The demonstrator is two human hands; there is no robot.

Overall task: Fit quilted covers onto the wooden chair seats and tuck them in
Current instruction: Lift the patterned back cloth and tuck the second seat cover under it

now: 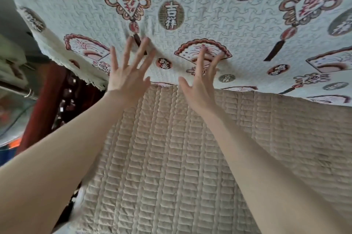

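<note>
Both hands are wide, fingers straight and spread, holding nothing. The left hand (127, 70) and right hand (200, 85) lie side by side against the patterned cover (209, 14), just above the crease where it meets the beige cover (181, 157). The step looks like smoothing and tucking at that crease. To do it well, I judge the flat fingers should slide down and push the cloth evenly into the gap, then work outward to left and right so no fold bunches. The patterned cover drapes the far, upright part. It is pale, with fans, knots and ovals of characters, is fringed at its left edge, and dimples slightly by the left fingertips (146, 41). The beige cover fills the near seat, stitched in small rectangles. A dark red frame (43, 104) shows at left.
</note>
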